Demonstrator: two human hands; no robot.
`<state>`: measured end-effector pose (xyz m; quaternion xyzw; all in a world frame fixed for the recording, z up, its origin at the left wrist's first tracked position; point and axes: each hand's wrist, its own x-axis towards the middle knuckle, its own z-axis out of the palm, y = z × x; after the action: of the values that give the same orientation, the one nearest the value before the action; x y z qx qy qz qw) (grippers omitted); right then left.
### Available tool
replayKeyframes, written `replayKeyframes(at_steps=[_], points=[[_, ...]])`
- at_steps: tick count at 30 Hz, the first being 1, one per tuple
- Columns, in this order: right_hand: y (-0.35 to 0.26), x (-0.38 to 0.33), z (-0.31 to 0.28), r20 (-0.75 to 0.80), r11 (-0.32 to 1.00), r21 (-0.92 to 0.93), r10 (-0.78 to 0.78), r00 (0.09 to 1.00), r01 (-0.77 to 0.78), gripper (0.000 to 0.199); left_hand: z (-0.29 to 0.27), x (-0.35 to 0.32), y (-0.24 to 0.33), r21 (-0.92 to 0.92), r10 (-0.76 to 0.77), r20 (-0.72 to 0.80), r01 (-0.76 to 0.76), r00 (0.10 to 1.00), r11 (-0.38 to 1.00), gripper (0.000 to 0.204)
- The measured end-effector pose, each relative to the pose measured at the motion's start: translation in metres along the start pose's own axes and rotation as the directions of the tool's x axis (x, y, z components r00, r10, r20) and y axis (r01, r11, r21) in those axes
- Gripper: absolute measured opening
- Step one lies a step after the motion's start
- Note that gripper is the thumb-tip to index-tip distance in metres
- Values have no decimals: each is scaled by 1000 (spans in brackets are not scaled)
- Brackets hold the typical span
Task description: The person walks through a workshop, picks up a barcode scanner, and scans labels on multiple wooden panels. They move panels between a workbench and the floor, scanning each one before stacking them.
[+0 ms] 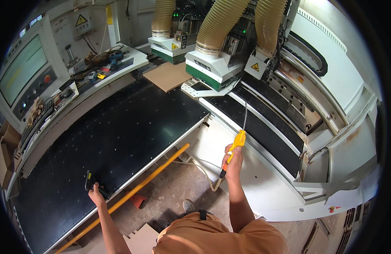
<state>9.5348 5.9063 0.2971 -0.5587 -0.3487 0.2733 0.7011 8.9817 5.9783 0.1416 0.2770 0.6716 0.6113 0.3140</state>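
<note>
My right hand (233, 164) is closed round the handle of a yellow air blow gun (239, 139). Its long thin metal nozzle (245, 115) points away from me, over the edge of a black machine bed on the right. A pale hose (215, 186) runs from the bottom of the handle. At the near edge of the large black machine table (119, 131), my left hand (96, 196) grips a black handheld device (89, 181) with a small yellow mark. Its exact kind is unclear. Small pale specks dot the tabletop.
A brown board (168, 76) lies at the table's far end, beside machine heads (212, 70) with ribbed ducts (223, 25). A yellow bar (149, 178) runs along the near edge. Far left are a control panel (26, 72) and a tool-strewn shelf (136, 59).
</note>
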Motion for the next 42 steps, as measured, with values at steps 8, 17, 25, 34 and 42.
replayKeyframes(at_steps=[8, 17, 25, 34, 42], points=[[-30, 51, -13, 27, 971, -44, 238, 971, -236, 51, -1, 0, 0, -7, 16, 4, -16, 1000, 1000, 31], [-154, 193, 31, 22, 978, -192, 82, 996, -76, 59, 1, -3, 6, 0, -7, 29, 7, 1000, 1000, 28], [-213, 289, 38, -58, 981, -191, -43, 997, 31, 60, 1, -3, 3, -8, 11, 3, -11, 1000, 1000, 27], [-192, 323, 33, -28, 956, -271, 107, 994, -110, 61, 3, -3, 2, -10, 24, -1, -24, 1000, 1000, 29], [-135, 311, 19, -119, 953, -256, 136, 984, -162, 63, 3, -2, 2, 9, 28, -19, -28, 999, 1000, 32]])
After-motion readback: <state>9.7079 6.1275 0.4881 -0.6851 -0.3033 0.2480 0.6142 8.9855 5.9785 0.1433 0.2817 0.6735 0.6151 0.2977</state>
